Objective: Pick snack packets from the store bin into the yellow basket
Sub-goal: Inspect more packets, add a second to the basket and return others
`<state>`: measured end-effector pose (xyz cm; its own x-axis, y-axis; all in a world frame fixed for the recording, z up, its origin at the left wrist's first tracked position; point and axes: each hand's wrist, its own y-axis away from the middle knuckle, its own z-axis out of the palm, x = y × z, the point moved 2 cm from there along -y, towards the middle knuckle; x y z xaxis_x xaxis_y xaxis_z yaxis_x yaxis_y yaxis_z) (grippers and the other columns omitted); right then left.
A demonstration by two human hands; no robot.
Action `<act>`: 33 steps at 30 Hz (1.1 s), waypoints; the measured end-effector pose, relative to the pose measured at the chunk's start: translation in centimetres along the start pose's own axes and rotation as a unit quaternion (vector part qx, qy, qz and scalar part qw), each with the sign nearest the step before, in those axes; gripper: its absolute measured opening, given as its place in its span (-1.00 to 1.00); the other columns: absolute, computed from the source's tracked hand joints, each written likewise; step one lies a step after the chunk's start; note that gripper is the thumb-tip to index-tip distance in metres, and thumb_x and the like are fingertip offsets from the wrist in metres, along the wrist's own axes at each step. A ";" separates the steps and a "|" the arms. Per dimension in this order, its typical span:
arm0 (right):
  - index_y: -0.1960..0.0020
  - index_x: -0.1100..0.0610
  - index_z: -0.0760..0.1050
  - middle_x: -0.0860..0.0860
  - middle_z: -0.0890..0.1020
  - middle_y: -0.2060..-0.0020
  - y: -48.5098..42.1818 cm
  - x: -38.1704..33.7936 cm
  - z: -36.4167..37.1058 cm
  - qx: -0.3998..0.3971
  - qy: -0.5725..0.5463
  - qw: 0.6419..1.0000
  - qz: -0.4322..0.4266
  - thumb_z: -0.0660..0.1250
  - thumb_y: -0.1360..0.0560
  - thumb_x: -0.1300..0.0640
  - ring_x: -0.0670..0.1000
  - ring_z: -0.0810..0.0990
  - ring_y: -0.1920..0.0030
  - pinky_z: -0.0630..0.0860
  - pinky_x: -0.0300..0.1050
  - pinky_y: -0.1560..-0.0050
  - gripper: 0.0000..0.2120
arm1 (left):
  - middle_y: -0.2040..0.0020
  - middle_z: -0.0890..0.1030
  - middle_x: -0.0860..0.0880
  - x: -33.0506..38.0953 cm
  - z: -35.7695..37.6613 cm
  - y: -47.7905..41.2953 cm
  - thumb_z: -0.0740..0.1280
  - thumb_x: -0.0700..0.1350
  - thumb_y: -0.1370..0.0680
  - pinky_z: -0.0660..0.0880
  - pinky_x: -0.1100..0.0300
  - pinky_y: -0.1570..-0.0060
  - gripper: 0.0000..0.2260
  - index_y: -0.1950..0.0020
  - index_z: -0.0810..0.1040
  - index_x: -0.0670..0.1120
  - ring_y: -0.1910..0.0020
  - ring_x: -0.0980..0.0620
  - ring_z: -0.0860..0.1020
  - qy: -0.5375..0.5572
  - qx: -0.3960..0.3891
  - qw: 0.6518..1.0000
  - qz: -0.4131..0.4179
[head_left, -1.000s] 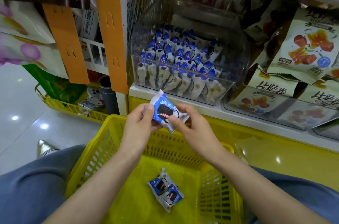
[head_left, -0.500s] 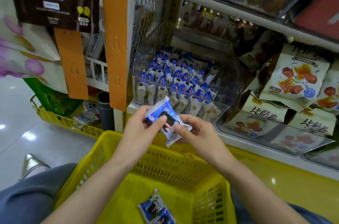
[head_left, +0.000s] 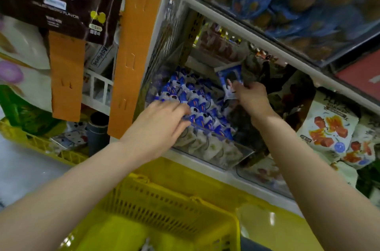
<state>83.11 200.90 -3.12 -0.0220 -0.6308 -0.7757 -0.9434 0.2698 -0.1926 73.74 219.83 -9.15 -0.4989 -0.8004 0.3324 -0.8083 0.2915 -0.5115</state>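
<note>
A clear plastic store bin [head_left: 216,154] on the shelf holds several blue-and-white snack packets [head_left: 195,102]. My right hand [head_left: 250,96] is raised over the bin's back right and pinches one blue-and-white packet [head_left: 230,80] upright. My left hand [head_left: 162,121] reaches over the bin's front wall, fingers down among the packets at the front left; whether it grips one is hidden. The yellow basket [head_left: 168,215] sits below both arms at the bottom, and only a tip of a packet shows at its bottom edge.
An orange strip [head_left: 131,49] and wire mesh bound the bin on the left. A shelf [head_left: 257,39] with blue tubs hangs close above. Bagged snacks [head_left: 329,127] fill the right. Another yellow basket [head_left: 41,144] stands on the floor at left.
Both hands left the space over the basket and rose to the bin. The right hand carried the packet up alone; the left hand let go and reached into the packets. The view tilted upward.
</note>
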 end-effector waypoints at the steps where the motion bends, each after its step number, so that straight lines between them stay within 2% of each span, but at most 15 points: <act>1: -0.19 0.29 0.48 0.21 0.58 0.01 -1.4 0.0 0.3 0.012 0.045 0.999 0.001 0.21 -0.57 0.02 0.13 0.56 0.14 0.40 -0.09 0.15 -0.64 | -0.18 0.52 0.01 -0.2 0.3 0.0 0.08 0.04 -0.61 0.24 0.17 -0.12 -0.71 -0.26 0.41 -0.02 -0.18 0.01 0.43 -0.025 -0.011 0.999 0.018; 3: -0.19 0.29 0.46 0.23 0.55 -0.11 -3.5 0.4 1.0 0.024 0.130 0.991 -0.008 0.20 -0.58 0.03 0.18 0.52 -0.08 0.33 -0.11 0.10 -0.65 | -0.05 0.59 -0.03 -0.7 0.3 0.0 0.10 0.01 -0.61 0.31 0.13 -0.05 -0.74 -0.14 0.50 -0.07 -0.07 -0.04 0.50 -0.050 -0.017 0.997 0.048; 4: -0.20 0.28 0.44 0.23 0.53 -0.14 -4.3 0.7 1.4 0.028 0.157 0.987 -0.012 0.20 -0.58 0.04 0.19 0.50 -0.12 0.34 -0.10 0.07 -0.65 | 0.03 0.62 -0.04 -0.9 0.2 -0.1 0.13 0.00 -0.60 0.36 0.11 0.02 -0.75 -0.05 0.54 -0.08 0.01 -0.06 0.54 -0.055 -0.013 0.997 0.057; 8: -0.24 0.26 0.42 0.22 0.51 -0.19 -6.7 1.7 2.6 0.041 0.256 0.966 0.007 0.25 -0.55 0.03 0.19 0.49 -0.17 0.40 -0.08 -0.03 -0.63 | 0.25 0.63 -0.01 -1.9 0.2 -0.3 0.04 0.02 -0.55 0.46 0.15 0.21 -0.65 0.15 0.58 -0.08 0.24 -0.03 0.58 -0.070 0.021 0.994 0.081; 11: -0.22 0.27 0.45 0.21 0.54 -0.17 -7.6 2.0 3.5 -0.002 0.314 0.949 0.025 0.29 -0.53 0.03 0.18 0.51 -0.14 0.41 -0.09 0.00 -0.62 | 0.31 0.62 -0.01 -2.2 0.4 -0.4 0.05 0.02 -0.54 0.46 0.18 0.26 -0.64 0.19 0.59 -0.08 0.30 -0.02 0.57 -0.071 0.038 0.992 0.099; 13: -0.27 0.27 0.40 0.21 0.50 -0.22 -8.1 2.3 4.0 -0.012 0.312 0.950 0.022 0.30 -0.52 0.00 0.19 0.49 -0.17 0.42 -0.05 -0.06 -0.56 | 0.32 0.60 -0.01 -2.4 0.5 -0.4 0.06 0.01 -0.54 0.45 0.19 0.27 -0.65 0.19 0.59 -0.08 0.33 -0.02 0.56 -0.072 0.051 0.991 0.104; 14: -0.27 0.27 0.40 0.20 0.50 -0.22 -8.1 2.4 4.3 -0.017 0.293 0.956 0.020 0.31 -0.51 0.01 0.19 0.50 -0.17 0.45 -0.06 -0.03 -0.56 | 0.32 0.60 0.00 -2.4 0.6 -0.3 0.06 0.00 -0.54 0.44 0.19 0.27 -0.66 0.19 0.58 -0.08 0.33 -0.02 0.55 -0.070 0.056 0.990 0.106; 17: -0.24 0.25 0.43 0.17 0.53 -0.18 -8.4 2.8 4.8 -0.035 0.243 0.969 0.035 0.30 -0.53 0.04 0.16 0.56 0.01 0.47 -0.26 0.23 -0.62 | 0.32 0.60 0.00 -2.5 0.6 -0.3 0.06 0.00 -0.54 0.43 0.19 0.26 -0.66 0.18 0.58 -0.08 0.33 -0.01 0.55 -0.067 0.062 0.990 0.110; 18: -0.22 0.24 0.45 0.17 0.54 -0.16 -8.5 2.9 4.9 -0.034 0.235 0.971 0.028 0.29 -0.53 0.05 0.14 0.56 0.05 0.46 -0.31 0.23 -0.65 | 0.31 0.60 0.00 -2.5 0.7 -0.3 0.07 0.00 -0.54 0.43 0.19 0.26 -0.67 0.18 0.58 -0.08 0.33 -0.01 0.55 -0.067 0.065 0.989 0.111; 21: -0.18 0.23 0.48 0.16 0.57 -0.12 -8.7 3.1 5.1 -0.018 0.186 0.982 0.009 0.28 -0.54 0.06 0.11 0.55 -0.05 0.44 -0.14 -0.01 -0.70 | 0.31 0.60 0.01 -2.5 0.7 -0.3 0.07 0.00 -0.54 0.43 0.19 0.26 -0.67 0.19 0.58 -0.07 0.33 0.00 0.55 -0.069 0.067 0.989 0.113; 24: -0.01 0.14 0.44 0.13 0.56 -0.04 -8.4 3.6 5.4 -0.011 0.130 0.991 0.022 0.27 -0.53 0.09 0.04 0.52 0.08 0.44 -0.09 0.03 -0.87 | 0.31 0.60 0.01 -2.6 0.8 -0.3 0.07 0.00 -0.55 0.42 0.20 0.26 -0.67 0.19 0.58 -0.07 0.33 0.01 0.54 -0.071 0.076 0.988 0.116; 26: 0.04 0.11 0.41 0.11 0.57 0.02 -8.5 3.9 5.4 -0.029 0.137 0.989 0.036 0.27 -0.54 0.09 0.06 0.55 0.07 0.49 -0.07 0.01 -0.91 | 0.30 0.60 0.02 -2.5 0.9 -0.3 0.07 0.00 -0.55 0.42 0.20 0.25 -0.67 0.18 0.58 -0.06 0.32 0.02 0.54 -0.071 0.077 0.987 0.119; 28: -0.02 0.17 0.46 0.11 0.60 0.08 -8.5 4.2 5.5 -0.076 0.182 0.979 0.050 0.27 -0.54 0.12 0.09 0.59 0.05 0.52 -0.08 0.05 -0.87 | 0.30 0.61 0.02 -2.5 0.9 -0.3 0.08 0.00 -0.55 0.43 0.19 0.25 -0.67 0.18 0.58 -0.06 0.31 0.02 0.55 -0.072 0.082 0.986 0.122; 30: -0.06 0.20 0.48 0.15 0.58 0.04 -8.8 4.3 5.4 -0.092 0.215 0.971 0.050 0.21 -0.57 0.11 0.04 0.55 0.15 0.46 -0.10 0.10 -0.82 | 0.29 0.61 0.02 -2.5 1.0 -0.3 0.08 0.00 -0.55 0.43 0.20 0.24 -0.68 0.17 0.59 -0.07 0.30 0.03 0.55 -0.071 0.084 0.986 0.124; 33: -0.13 0.21 0.48 0.16 0.53 0.00 -9.4 4.2 5.0 -0.069 0.229 0.970 0.036 0.12 -0.61 0.11 -0.01 0.44 0.27 0.35 -0.17 0.23 -0.75 | 0.28 0.61 0.02 -2.6 1.1 -0.3 0.08 0.01 -0.55 0.43 0.19 0.23 -0.68 0.16 0.59 -0.06 0.29 0.03 0.55 -0.070 0.090 0.985 0.127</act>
<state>93.55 199.37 -7.53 -0.2035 -0.8796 -0.4299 -0.9688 0.2443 -0.0412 75.61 221.22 -10.71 -0.6201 -0.7815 0.0690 -0.5874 0.4042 -0.7011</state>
